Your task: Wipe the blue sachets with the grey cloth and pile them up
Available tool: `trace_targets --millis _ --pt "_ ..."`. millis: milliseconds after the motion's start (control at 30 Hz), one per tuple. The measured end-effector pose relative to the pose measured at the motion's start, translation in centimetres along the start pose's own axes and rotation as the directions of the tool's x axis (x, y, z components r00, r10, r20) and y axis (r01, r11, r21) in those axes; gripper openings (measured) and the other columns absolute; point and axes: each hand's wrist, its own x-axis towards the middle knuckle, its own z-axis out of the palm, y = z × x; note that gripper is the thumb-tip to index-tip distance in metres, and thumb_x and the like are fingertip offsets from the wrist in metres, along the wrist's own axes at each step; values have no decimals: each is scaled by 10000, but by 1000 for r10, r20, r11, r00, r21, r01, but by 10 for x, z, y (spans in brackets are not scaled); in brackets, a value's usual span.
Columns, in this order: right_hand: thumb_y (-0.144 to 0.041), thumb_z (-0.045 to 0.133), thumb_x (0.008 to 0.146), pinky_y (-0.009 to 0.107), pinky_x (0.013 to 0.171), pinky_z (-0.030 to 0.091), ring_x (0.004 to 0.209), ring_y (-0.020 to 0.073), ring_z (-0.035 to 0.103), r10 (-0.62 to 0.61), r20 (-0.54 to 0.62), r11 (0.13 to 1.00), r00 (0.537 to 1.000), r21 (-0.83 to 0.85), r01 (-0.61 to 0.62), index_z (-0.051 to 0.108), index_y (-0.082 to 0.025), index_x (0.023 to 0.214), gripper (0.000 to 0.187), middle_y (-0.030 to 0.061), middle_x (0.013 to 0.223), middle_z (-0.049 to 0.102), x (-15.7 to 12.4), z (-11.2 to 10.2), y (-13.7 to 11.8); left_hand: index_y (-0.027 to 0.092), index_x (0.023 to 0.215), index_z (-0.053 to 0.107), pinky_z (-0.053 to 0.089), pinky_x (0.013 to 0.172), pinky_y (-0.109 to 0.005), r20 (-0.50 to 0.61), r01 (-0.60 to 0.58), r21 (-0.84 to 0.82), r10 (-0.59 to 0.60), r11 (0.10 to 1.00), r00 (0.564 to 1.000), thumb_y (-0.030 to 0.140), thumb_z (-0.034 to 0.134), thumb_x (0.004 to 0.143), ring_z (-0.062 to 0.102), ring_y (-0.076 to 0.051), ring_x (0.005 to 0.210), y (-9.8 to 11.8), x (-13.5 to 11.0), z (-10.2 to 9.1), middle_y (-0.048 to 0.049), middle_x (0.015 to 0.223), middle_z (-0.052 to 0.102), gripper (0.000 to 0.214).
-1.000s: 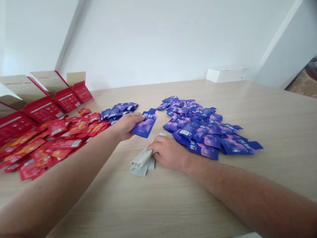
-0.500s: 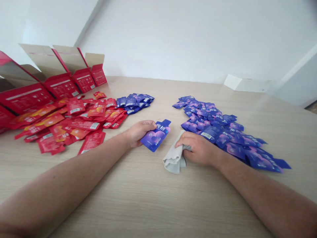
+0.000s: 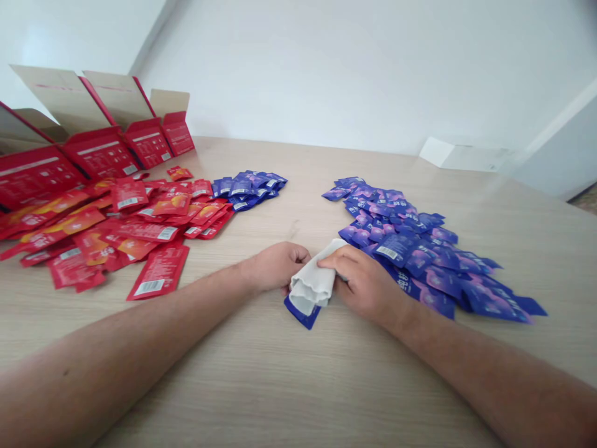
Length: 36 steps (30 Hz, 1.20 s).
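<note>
A blue sachet (image 3: 304, 316) is pinched in my left hand (image 3: 278, 266), near the middle of the table. Most of it lies hidden beneath a folded pale grey cloth (image 3: 311, 283). My right hand (image 3: 366, 279) grips that cloth and presses it against the sachet's face. Just right of my right hand spreads a long pile of blue and purple sachets (image 3: 410, 239). Farther back, left of centre, sits a smaller heap of blue sachets (image 3: 249, 188).
Many red and orange sachets (image 3: 149, 227) are heaped on the left of the wooden table (image 3: 298, 386). Behind them stand several red cartons (image 3: 100, 152) with raised flaps. A white box-like piece (image 3: 461, 155) lies at the back right, by the wall.
My hands have come together. The cloth moved left onto the blue sachet, which now shows a different side and is mostly covered. The view shifted slightly.
</note>
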Motion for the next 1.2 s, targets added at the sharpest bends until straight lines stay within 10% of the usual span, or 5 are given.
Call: trace_targets --millis 167,367,533,1200 --pt "-73 598 875 376 924 518 1022 222 613 -139 116 989 983 70 131 672 -214 1163 329 79 1094 665 -2 -3 -8 181 757 610 383 389 -166 -39 25 18 -24 1000 999 353 573 808 520 -88 434 5 3 0 42 553 562 184" --pt "-63 598 863 408 954 505 1034 231 615 -1 60 1000 998 14 0 683 -203 1151 331 84 1094 663 -2 -3 2 198 736 552 366 346 -165 -58 71 -51 -74 996 996 358 565 815 491 -90 391 6 5 1 54 510 531 179" --pt "-69 607 866 365 921 523 1005 211 628 -150 141 987 979 85 139 688 -221 1152 333 74 1091 682 0 -3 -10 186 769 594 406 367 -175 -29 45 -62 -47 997 998 318 579 798 515 -89 402 2 3 -1 49 541 563 136" --pt "-73 598 869 376 900 523 987 222 622 -103 132 995 986 24 101 692 -219 1145 326 75 1075 682 -1 -4 -20 189 738 567 389 364 -177 -50 27 -80 -31 996 998 333 592 801 490 -83 395 2 1 1 61 529 532 160"
